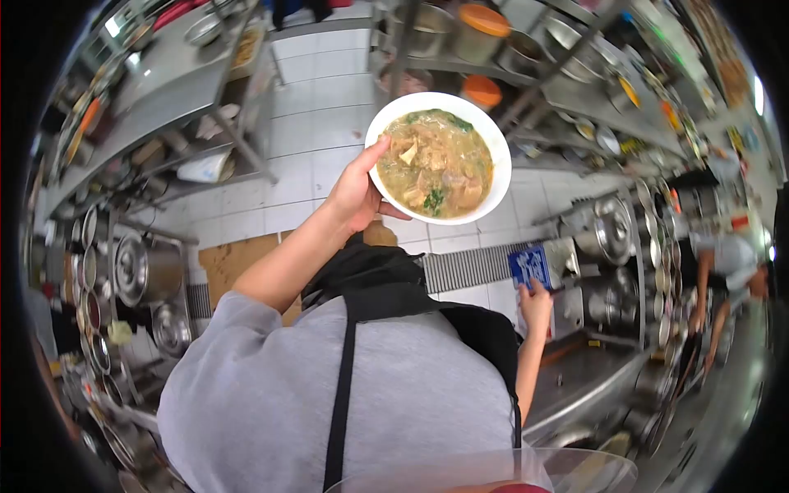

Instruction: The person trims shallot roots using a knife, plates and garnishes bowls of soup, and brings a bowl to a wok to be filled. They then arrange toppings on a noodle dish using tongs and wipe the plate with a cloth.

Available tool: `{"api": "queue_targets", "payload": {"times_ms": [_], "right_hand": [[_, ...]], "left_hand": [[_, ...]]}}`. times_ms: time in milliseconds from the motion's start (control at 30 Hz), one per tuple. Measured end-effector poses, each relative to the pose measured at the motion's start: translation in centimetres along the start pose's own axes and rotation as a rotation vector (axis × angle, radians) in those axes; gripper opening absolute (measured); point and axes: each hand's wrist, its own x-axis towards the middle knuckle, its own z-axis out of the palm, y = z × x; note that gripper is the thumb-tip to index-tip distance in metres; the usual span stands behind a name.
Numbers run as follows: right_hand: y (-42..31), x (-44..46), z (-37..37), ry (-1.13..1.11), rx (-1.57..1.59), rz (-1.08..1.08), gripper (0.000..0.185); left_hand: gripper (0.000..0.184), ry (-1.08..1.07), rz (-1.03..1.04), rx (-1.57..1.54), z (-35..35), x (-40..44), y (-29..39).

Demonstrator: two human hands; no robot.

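Observation:
My left hand (360, 191) is closed on the rim of a white bowl (500, 182), thumb on top and fingers underneath. The bowl is held level in front of my body and is full of brothy soup (436, 160) with chunks, noodle-like strands and green leaves. Down at my right side, my right hand (536, 301) grips a flat blue thing (528, 264) with white print. Whether that is a folded cloth or a packet, I cannot tell. It is beside a steel counter and apart from the bowl.
Steel shelves (534, 78) with orange-lidded tubs (483, 20) stand ahead. A steel table (156, 99) is on the left. Lidded pots (146, 267) line both sides. Cardboard (234, 267) and a drain grate (468, 269) are on the tiled floor. Another person (727, 259) stands at the right.

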Motion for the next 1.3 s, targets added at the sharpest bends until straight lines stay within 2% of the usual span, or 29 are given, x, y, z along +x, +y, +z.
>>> {"api": "queue_targets", "payload": {"times_ms": [67,100,133,167,200,300,333,433,500,633,833,933,1000,1033,1100,1300], "right_hand": [[-3.8,1.0,3.9,-0.140,0.016,0.060,0.038],[-5.2,1.4,6.0,-0.154,0.032,-0.030,0.038],[-3.2,2.6,6.1,-0.222,0.088,0.003,0.040],[-7.6,3.1,8.4,-0.281,0.089,0.069,0.041],[-10.7,3.8,8.0,-0.296,0.029,0.011,0.042],[-13.6,8.3,13.0,-0.444,0.021,0.027,0.044],[-13.7,9.9,15.9,-0.492,0.123,0.067,0.045],[-11.9,13.4,25.7,-0.648,0.345,0.244,0.044],[-15.0,13.7,28.1,-0.744,0.557,0.594,0.041],[-21.3,15.8,29.6,-0.809,0.754,0.801,0.041],[-30.6,25.7,33.5,-0.830,0.907,0.848,0.040],[-34.9,32.8,36.1,-0.854,0.944,0.852,0.039],[-37.7,37.9,37.7,-0.862,0.960,0.847,0.039],[-39.7,40.7,38.4,-0.873,0.976,0.837,0.039],[-43.6,45.9,39.5,-0.891,0.991,0.831,0.039],[-54.1,59.7,41.6,-0.917,1.058,0.806,0.038]], "left_hand": [[0.057,0.075,0.055,-0.034,-4.6,1.1,2.4],[0.057,0.112,0.084,-0.057,-6.8,1.7,3.5],[0.056,0.173,0.131,-0.044,-4.0,1.7,2.5],[0.056,0.192,0.119,-0.073,-8.8,2.6,4.8],[0.056,0.197,0.145,-0.081,-9.8,3.2,5.5],[0.056,0.285,0.218,-0.093,-12.6,5.1,8.5],[0.056,0.306,0.230,-0.067,-13.8,6.0,9.8],[0.056,0.335,0.229,-0.087,-17.4,8.9,13.7],[0.056,0.333,0.222,-0.089,-20.0,11.0,17.1],[0.054,0.348,0.235,-0.126,-25.1,16.0,21.4],[0.054,0.306,0.323,-0.185,-30.4,25.9,27.4],[0.056,0.274,0.297,-0.203,-33.1,32.0,30.1],[0.056,0.332,0.235,-0.227,-34.3,35.8,32.0],[0.056,0.322,0.270,-0.198,-34.9,37.9,34.0],[0.056,0.350,0.196,-0.163,-36.4,40.7,36.5],[0.055,0.359,0.165,-0.104,-41.6,51.5,45.3]]}}
